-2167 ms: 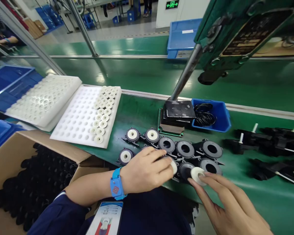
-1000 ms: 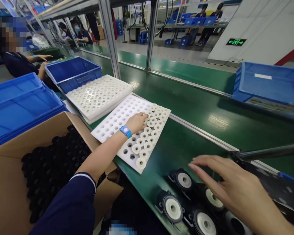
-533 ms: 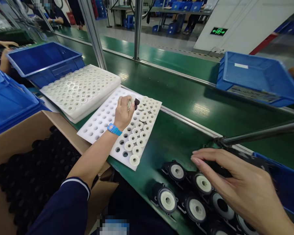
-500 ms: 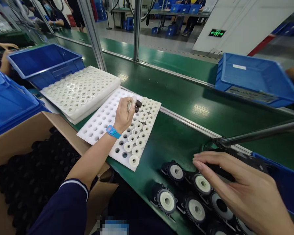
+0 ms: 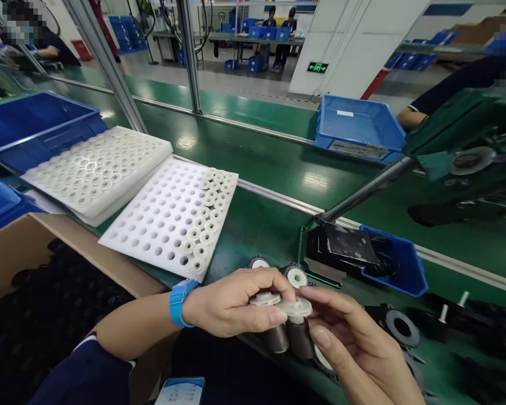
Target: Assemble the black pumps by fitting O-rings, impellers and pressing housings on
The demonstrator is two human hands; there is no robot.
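Two white-flanged parts with dark cylindrical stems (image 5: 300,337) hang side by side in front of me. My left hand (image 5: 240,301), with a blue wristband, grips them by their white discs. My right hand (image 5: 358,349) is beside the right-hand part, thumb and fingers apart and curved around its edge; whether it touches is unclear. Black round housings with white centres (image 5: 297,276) lie on the green bench under and behind the hands. To the left is a white foam tray (image 5: 152,225), its right side holding several white flanged parts (image 5: 209,226).
A stack of filled foam trays (image 5: 105,169) and a blue bin (image 5: 42,129) stand at the left, above a cardboard box (image 5: 67,242) of black parts. A metal bar (image 5: 362,191) slants by a blue bin (image 5: 409,270) at the right. A co-worker's arm is at the upper right.
My left hand has moved from the foam tray to above the black housings, carrying the parts. My right hand has come up beside them. The camera view has turned to the right.
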